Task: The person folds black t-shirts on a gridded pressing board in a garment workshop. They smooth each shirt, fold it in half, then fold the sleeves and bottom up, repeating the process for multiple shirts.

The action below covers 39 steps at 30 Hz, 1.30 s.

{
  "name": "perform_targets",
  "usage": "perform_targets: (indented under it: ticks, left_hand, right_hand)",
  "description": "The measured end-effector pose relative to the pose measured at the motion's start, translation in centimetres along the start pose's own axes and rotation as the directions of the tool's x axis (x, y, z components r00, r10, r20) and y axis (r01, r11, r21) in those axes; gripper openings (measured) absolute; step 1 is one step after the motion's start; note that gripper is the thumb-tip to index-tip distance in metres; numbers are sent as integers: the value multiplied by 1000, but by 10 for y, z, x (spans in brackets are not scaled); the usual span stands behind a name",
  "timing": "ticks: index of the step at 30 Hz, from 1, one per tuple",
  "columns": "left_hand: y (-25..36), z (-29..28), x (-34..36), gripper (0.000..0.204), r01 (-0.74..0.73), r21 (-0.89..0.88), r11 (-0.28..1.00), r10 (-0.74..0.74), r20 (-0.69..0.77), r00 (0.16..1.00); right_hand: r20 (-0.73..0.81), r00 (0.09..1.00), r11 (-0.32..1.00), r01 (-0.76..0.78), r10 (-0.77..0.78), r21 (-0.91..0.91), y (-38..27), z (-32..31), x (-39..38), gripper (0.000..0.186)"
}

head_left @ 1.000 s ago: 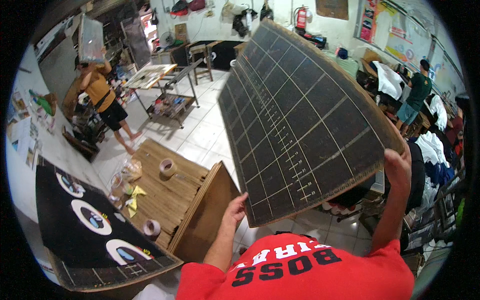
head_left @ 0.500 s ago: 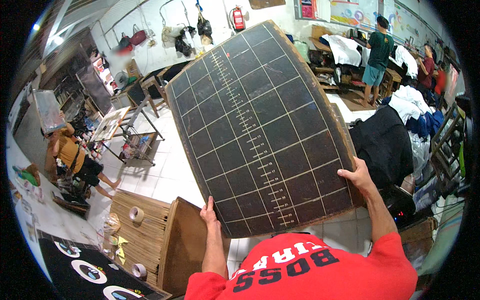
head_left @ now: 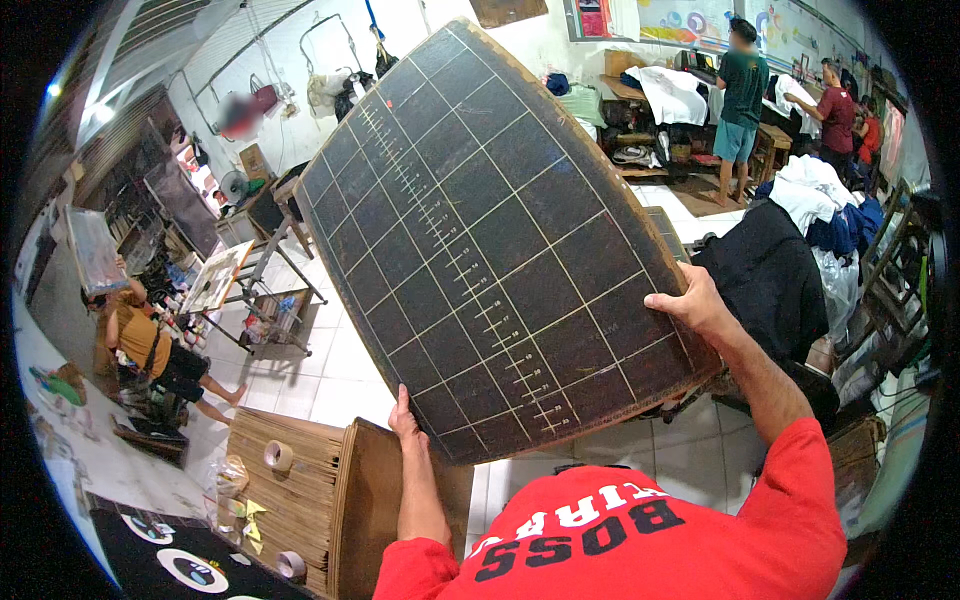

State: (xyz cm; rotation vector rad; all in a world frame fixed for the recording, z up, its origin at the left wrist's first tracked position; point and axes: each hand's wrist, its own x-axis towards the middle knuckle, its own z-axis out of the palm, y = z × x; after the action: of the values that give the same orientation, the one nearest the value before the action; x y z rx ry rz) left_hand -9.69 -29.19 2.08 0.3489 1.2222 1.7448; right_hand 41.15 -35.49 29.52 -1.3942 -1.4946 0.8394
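Note:
A large dark board [head_left: 470, 240] with pale grid lines and a ruled scale along it is held up in front of me, tilted, its far end leaning left. My left hand [head_left: 407, 418] grips the near left edge, thumb on the face. At the right edge my right hand [head_left: 693, 308] is closed around the rim, its thumb also lying on the gridded face. The fingers behind the board are hidden. Just left of my left hand stands a tight stack of brown panels [head_left: 315, 490], with tape rolls [head_left: 291, 566] on top.
A metal-framed table [head_left: 225, 275] stands at the left, near a person in an orange shirt [head_left: 140, 330] holding up a flat panel. Black cloth [head_left: 765, 285] and a white cloth pile [head_left: 805, 195] lie on the right. Other people work at the back right.
The board has turned counterclockwise, its far end swinging left and its right edge rising. My right hand has moved up and slightly left with it; my left hand has shifted slightly.

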Motion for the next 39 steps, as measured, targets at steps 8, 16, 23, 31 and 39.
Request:
perform_targets:
  ticks: [8, 16, 23, 31, 39]
  left_hand:
    - [-6, 20, -33, 47, 42, 36, 998, -38, -109, 993]
    - [-41, 33, -23, 76, 386, -135, 913, -353, 216, 910]
    - [-2, 22, 1, 77, 453, -7, 892, -412, 402, 818]
    - [7, 11, -4, 74, 437, 5, 899, -410, 358, 839]
    - [10, 3, -7, 71, 439, 23, 898, -421, 334, 844]
  right_hand:
    - [132, 984, 991, 124, -117, -47, -34, -23, -2, 54]
    - [409, 680, 681, 185, -609, 708, -90, 1, -88, 141]
    - [105, 620, 627, 778, -778, 53, -209, 197, -101, 95]
    - [52, 427, 415, 897, -903, -154, -237, 224, -107, 76]
    - [60, 426, 403, 887, -903, -225, -250, 219, -110, 67]
